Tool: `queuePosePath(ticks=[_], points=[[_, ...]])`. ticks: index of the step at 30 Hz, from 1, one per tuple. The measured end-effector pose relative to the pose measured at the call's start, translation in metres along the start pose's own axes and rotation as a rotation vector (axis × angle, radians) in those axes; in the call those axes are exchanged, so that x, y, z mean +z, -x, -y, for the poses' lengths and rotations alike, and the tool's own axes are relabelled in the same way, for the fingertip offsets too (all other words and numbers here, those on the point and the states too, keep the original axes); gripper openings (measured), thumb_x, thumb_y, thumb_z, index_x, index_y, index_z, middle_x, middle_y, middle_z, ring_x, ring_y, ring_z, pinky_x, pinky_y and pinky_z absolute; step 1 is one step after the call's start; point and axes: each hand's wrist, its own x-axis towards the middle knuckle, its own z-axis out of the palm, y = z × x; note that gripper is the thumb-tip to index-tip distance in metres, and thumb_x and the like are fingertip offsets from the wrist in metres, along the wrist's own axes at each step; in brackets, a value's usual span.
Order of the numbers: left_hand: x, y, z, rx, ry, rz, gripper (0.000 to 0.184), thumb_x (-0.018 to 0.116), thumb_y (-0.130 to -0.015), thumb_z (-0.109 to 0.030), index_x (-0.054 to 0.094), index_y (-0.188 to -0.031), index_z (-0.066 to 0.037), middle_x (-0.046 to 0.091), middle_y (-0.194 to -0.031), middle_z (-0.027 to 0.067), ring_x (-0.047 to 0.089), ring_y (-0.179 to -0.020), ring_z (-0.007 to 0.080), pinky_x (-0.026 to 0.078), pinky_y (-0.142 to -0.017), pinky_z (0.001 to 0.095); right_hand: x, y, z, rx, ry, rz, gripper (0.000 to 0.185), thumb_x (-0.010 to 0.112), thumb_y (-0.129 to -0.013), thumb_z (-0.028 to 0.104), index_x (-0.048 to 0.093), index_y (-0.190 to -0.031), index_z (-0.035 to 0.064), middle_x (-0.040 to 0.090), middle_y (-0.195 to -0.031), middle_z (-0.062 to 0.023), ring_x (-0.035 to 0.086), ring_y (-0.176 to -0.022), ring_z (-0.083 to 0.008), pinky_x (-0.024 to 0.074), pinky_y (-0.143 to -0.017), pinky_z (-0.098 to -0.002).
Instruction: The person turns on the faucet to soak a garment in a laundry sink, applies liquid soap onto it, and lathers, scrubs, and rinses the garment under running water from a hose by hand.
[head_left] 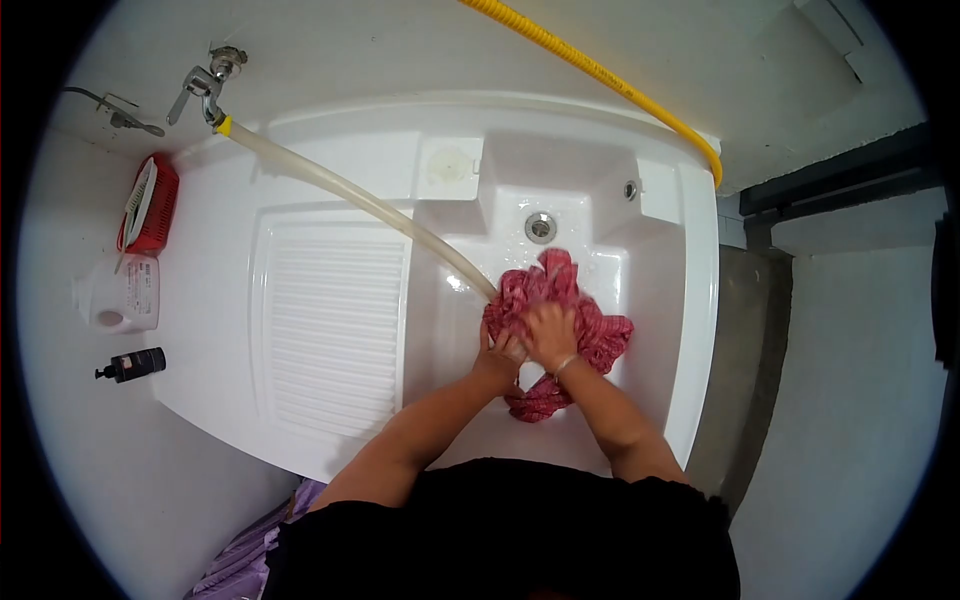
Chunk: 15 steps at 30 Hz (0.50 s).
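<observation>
A wet red patterned cloth (602, 338) lies bunched in the white sink basin (650, 270). My left hand (498, 362) is at the cloth's left side, beside the end of the hose, its fingers partly spread. Pressed onto the middle of the cloth is my right hand (550, 335), slightly blurred, with its fingertips bent into the fabric and a bracelet at the wrist. The clear hose (370, 205) runs from the tap (205, 85) down to the cloth's upper left edge. Above the cloth is the metal drain (540, 228).
A ribbed washboard (335, 320) is left of the basin. Along the left wall stand a red basket (160, 205), a pale jug (128, 292) and a black pump bottle (135, 365). A yellow hose (600, 75) crosses the back wall. Purple fabric (240, 550) hangs at lower left.
</observation>
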Motion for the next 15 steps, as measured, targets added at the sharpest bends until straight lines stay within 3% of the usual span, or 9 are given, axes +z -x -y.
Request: queuePosePath(ticks=[2,4,6,9,10,11,12,13,15], points=[[-0.005,0.0,-0.003,-0.042,-0.005,-0.082,0.113,0.072,-0.05,-0.055,0.015,-0.138,-0.013,0.005,-0.144,0.0147,0.0,-0.133,0.0307,-0.002,-0.096,0.0652,-0.002,-0.03,-0.012,-0.037,0.053,0.013,0.025,0.055,-0.077,0.031,0.059,-0.093,0.0121,0.055,-0.095,-0.0089,0.05,-0.085,-0.0255,0.0371,-0.072,-0.0389],[-0.01,-0.003,-0.003,-0.034,0.032,-0.233,0.113,0.073,-0.051,-0.054,0.013,-0.138,-0.013,-0.001,-0.143,0.0176,0.002,-0.132,0.034,0.002,-0.096,0.065,0.002,-0.059,-0.027,0.186,-0.273,-0.024,0.026,0.053,-0.08,0.03,0.057,-0.096,0.0095,0.058,-0.085,-0.0092,0.053,-0.074,-0.0276,0.0414,-0.066,-0.0388],[-0.01,0.0,-0.001,-0.02,0.018,-0.187,0.111,0.073,-0.052,-0.052,0.014,-0.138,-0.013,-0.001,-0.143,0.0173,0.001,-0.132,0.034,0.003,-0.097,0.0634,-0.008,-0.08,-0.051,0.712,-1.101,-0.034,0.027,0.051,-0.082,0.03,0.059,-0.094,0.0077,0.06,-0.078,-0.0117,0.055,-0.068,-0.0328,0.0446,-0.064,-0.0401],[-0.047,0.001,0.0,-0.011,0.039,-0.098,0.092,0.069,-0.061,-0.047,0.024,-0.134,-0.016,0.012,-0.142,0.0157,0.012,-0.13,0.035,0.013,-0.099,0.0593,-0.05,-0.058,-0.073,0.818,-1.178,0.123,0.033,0.05,-0.082,0.034,0.059,-0.095,0.006,0.062,-0.088,-0.0134,0.057,-0.082,-0.0298,0.042,-0.079,-0.0365],[-0.08,-0.012,0.005,-0.023,0.239,0.108,0.077,0.065,-0.066,-0.043,0.032,-0.131,-0.016,0.022,-0.138,0.0144,0.02,-0.126,0.0351,0.017,-0.097,0.0591,-0.061,-0.049,-0.073,0.827,-1.181,0.106,0.033,0.05,-0.082,0.034,0.059,-0.095,0.006,0.062,-0.088,-0.0134,0.057,-0.082,-0.0298,0.042,-0.079,-0.0365],[-0.1,-0.02,0.006,-0.037,0.438,0.321,0.063,0.061,-0.072,-0.039,0.04,-0.127,-0.016,0.032,-0.134,0.0132,0.027,-0.123,0.0352,0.02,-0.095,0.0588,-0.068,-0.033,-0.069,0.692,-0.637,0.036,0.034,0.047,-0.083,0.035,0.059,-0.097,0.007,0.061,-0.092,-0.012,0.056,-0.087,-0.0289,0.0404,-0.082,-0.0394],[-0.108,-0.023,0.006,-0.027,0.511,-0.108,0.05,0.056,-0.076,-0.036,0.046,-0.12,-0.015,0.04,-0.126,0.0125,0.033,-0.117,0.035,0.023,-0.093,0.058,-0.071,-0.017,-0.065,0.536,-0.099,-0.022,0.035,0.045,-0.084,0.036,0.059,-0.1,0.0081,0.06,-0.097,-0.0105,0.055,-0.092,-0.028,0.0388,-0.085,-0.0424],[-0.111,-0.027,0.005,-0.012,0.581,-0.539,0.038,0.052,-0.08,-0.033,0.053,-0.113,-0.014,0.048,-0.117,0.0118,0.04,-0.112,0.0349,0.026,-0.091,0.0571,-0.055,-0.007,-0.062,0.583,-0.067,0.064,0.035,0.044,-0.085,0.036,0.057,-0.105,0.01,0.056,-0.107,-0.0091,0.05,-0.101,-0.0275,0.0353,-0.087,-0.0487],[-0.096,-0.044,-0.006,0.025,0.413,-0.775,0.03,0.049,-0.081,-0.033,0.056,-0.103,-0.014,0.051,-0.112,0.0113,0.041,-0.11,0.0327,0.026,-0.09,0.0576,-0.038,0.016,-0.013,0.604,0.012,0.014,0.039,0.041,-0.086,0.035,0.048,-0.118,0.0153,0.037,-0.13,-0.0058,0.03,-0.122,-0.029,0.0259,-0.085,-0.0654]])
